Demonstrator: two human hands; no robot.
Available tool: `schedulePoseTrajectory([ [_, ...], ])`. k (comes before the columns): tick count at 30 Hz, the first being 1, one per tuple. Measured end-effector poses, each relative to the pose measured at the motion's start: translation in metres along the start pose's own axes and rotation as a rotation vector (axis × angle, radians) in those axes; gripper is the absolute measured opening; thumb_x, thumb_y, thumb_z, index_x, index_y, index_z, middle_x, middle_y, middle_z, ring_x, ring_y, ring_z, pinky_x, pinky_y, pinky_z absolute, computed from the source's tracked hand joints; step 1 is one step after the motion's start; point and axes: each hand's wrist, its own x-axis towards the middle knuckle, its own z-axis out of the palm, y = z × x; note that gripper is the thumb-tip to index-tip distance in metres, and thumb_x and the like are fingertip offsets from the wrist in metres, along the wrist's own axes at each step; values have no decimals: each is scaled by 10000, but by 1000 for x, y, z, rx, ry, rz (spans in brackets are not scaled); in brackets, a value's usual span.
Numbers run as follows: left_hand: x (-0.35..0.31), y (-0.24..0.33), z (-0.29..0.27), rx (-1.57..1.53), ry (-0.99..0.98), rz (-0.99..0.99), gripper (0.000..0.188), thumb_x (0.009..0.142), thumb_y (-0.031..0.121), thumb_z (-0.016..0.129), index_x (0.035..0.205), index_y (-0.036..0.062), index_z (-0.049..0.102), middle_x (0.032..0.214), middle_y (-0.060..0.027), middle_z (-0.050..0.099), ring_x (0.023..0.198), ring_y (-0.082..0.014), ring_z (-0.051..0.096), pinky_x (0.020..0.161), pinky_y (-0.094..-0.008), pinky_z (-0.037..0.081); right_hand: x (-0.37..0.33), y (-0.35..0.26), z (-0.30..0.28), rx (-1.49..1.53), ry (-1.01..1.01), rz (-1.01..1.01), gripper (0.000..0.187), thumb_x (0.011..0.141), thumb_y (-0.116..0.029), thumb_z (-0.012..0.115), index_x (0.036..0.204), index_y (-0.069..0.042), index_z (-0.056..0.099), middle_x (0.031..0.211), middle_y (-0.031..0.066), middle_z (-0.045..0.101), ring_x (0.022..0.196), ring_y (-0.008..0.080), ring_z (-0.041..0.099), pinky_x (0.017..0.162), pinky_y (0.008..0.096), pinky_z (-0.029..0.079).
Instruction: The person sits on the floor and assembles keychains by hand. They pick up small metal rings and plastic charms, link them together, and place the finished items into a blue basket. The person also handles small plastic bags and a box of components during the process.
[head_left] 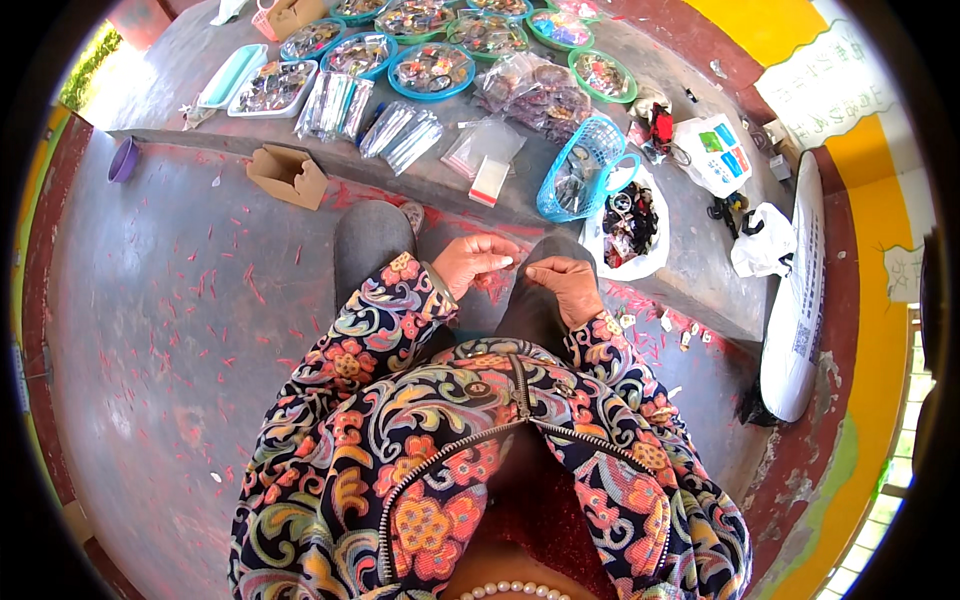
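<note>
The fingers of my left hand (466,266) and right hand (570,288) are pinched narrow, tips facing and just apart; I cannot tell whether they hold anything. The white bag (655,258) lies ahead-right, nearer my right hand, containing dark and red pieces. Beside it, the blue basket (552,190) holds clear packets, its long axis running away from the fingers. Ahead-left: open cardboard box (268,175), contents hidden. Farther ahead: round blue tray (432,94) of small mixed pieces on the surface (700,285).
</note>
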Motion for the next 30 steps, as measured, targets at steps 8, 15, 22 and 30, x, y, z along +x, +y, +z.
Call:
schedulePoseTrajectory([
  [8,-2,3,-1,33,-8,-4,242,765,94,587,997,30,566,913,-16,595,658,-42,478,536,-178,383,3,1,1,18,9,-55,80,690,-10,655,672,-9,577,619,1,550,559,54,457,536,185,357],
  [15,0,2,-1,-5,-27,3,259,754,104,599,1000,30,567,922,-17,592,670,-52,483,562,-193,392,6,6,-2,-117,9,-82,141,679,23,651,626,-33,533,616,-11,531,568,56,460,547,188,363],
  [22,0,3,1,-44,140,-14,246,798,146,553,1016,33,556,937,-44,588,804,-109,546,579,-230,431,3,-2,1,-730,149,-325,182,631,-89,679,606,-58,501,584,30,503,544,151,481,512,275,374],
  [30,0,6,0,-122,69,-29,291,825,196,514,1055,18,520,978,-80,570,831,-142,546,678,-333,495,0,-14,3,-1181,200,-756,162,623,-114,631,625,-73,474,665,74,507,696,276,495,634,378,369],
])
